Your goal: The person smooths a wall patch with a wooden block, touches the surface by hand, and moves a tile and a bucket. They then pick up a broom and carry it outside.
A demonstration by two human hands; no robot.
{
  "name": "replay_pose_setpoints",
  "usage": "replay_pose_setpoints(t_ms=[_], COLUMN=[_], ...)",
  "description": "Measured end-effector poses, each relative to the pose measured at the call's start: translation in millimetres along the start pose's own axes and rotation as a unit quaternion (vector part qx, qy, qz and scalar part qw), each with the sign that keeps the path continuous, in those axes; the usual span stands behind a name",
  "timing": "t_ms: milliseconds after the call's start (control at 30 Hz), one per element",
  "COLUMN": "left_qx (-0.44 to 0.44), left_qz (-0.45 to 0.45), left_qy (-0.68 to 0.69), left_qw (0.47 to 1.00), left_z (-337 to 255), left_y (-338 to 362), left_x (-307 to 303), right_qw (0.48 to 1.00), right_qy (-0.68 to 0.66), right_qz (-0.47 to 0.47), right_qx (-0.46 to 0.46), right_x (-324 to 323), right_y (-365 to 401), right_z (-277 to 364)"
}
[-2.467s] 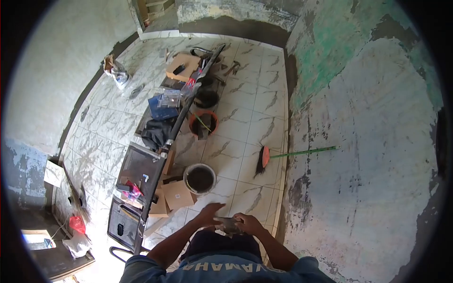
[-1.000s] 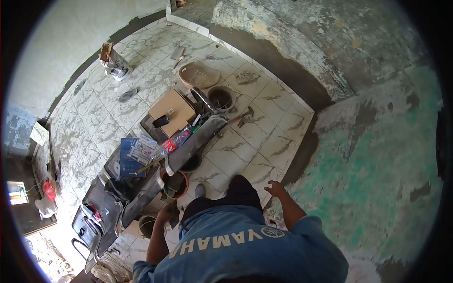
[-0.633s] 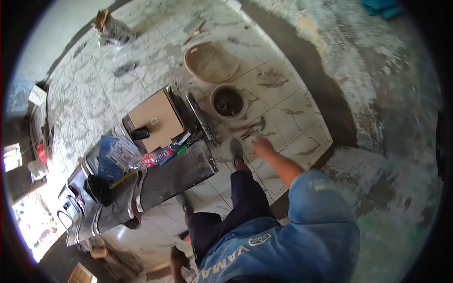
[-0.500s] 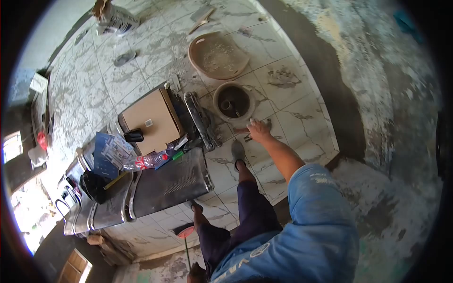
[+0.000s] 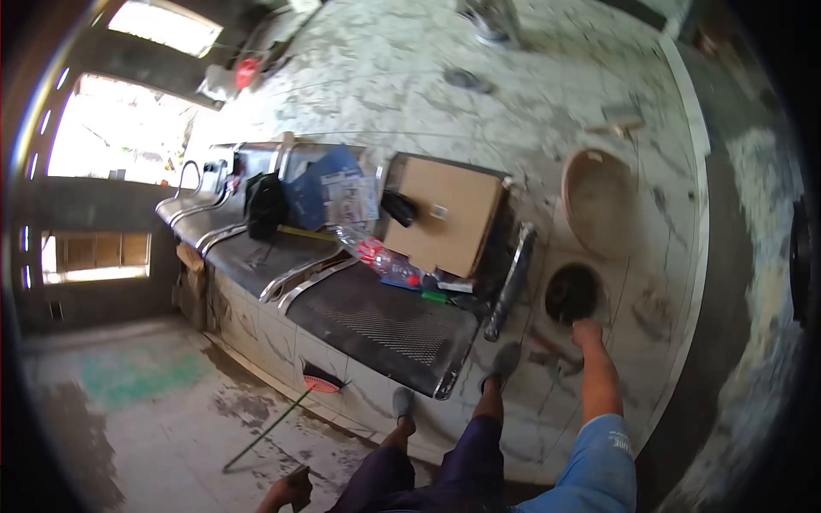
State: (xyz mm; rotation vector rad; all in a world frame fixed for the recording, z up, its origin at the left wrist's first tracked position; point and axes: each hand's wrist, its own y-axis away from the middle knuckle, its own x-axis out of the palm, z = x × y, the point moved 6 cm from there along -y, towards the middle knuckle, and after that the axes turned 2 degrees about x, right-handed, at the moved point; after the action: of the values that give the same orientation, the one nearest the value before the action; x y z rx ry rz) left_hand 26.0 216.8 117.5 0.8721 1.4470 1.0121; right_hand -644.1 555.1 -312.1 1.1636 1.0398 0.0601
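Observation:
My right hand (image 5: pixel 587 332) is at the near rim of a round bucket (image 5: pixel 604 295) with a dark inside; its fingers look closed on the rim. Just left of this hand, a hammer-like tool (image 5: pixel 552 346) lies on the tiles. At the bottom of the view, my left hand (image 5: pixel 289 490) hangs low with curled fingers; whether it holds anything small is hidden. A broom (image 5: pixel 321 385) with a red head and green handle rests to the left of my feet, apart from my left hand.
A metal bench (image 5: pixel 376 321) carries a cardboard box (image 5: pixel 449 209), a plastic bottle (image 5: pixel 376 252) and a black bag (image 5: pixel 265 205). A wrapped roll (image 5: pixel 510 282) lies beside it. Beyond the bucket are a shallow basin (image 5: pixel 599 205) and a trowel (image 5: pixel 617 128). The tiled platform has a raised edge.
My view has swung left, so the bench and bucket appear farther right. My right hand has moved from beside the bucket onto its near rim. My left hand now shows more fully.

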Motion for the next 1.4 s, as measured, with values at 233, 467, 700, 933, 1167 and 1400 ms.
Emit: replay_pose_setpoints(t_ms=[233,467,700,933,1167,1400], left_qx=[0.081,0.090,0.064,0.117,0.183,0.059], left_qz=[-0.123,-0.178,-0.267,-0.301,-0.365,-0.360], left_qy=[-0.003,0.139,0.290,0.353,0.314,0.382], left_qw=[0.989,0.970,0.917,0.878,0.857,0.849], left_z=[96.6,186.5,305.8,353.7,383.1,487.7], left_y=[-22.3,-44.1,-82.6,-155.6,-208.1,-257.1], left_x=[0.1,-22.6,-129.8,-256.9,-469.7,-619.0], right_qw=[0.986,0.971,0.986,0.987,0.985,0.982], right_qy=[0.023,0.086,0.119,0.057,-0.004,-0.046], right_qz=[0.155,0.215,0.109,0.144,0.167,0.150], right_qx=[0.048,0.062,0.050,0.033,-0.035,-0.103], right_x=[-96.4,-115.1,-158.5,-124.2,-113.9,-202.9], right_y=[112.3,274.8,381.9,355.6,269.1,218.4], right_z=[33.8,113.8,247.7,382.2,590.6,843.7])
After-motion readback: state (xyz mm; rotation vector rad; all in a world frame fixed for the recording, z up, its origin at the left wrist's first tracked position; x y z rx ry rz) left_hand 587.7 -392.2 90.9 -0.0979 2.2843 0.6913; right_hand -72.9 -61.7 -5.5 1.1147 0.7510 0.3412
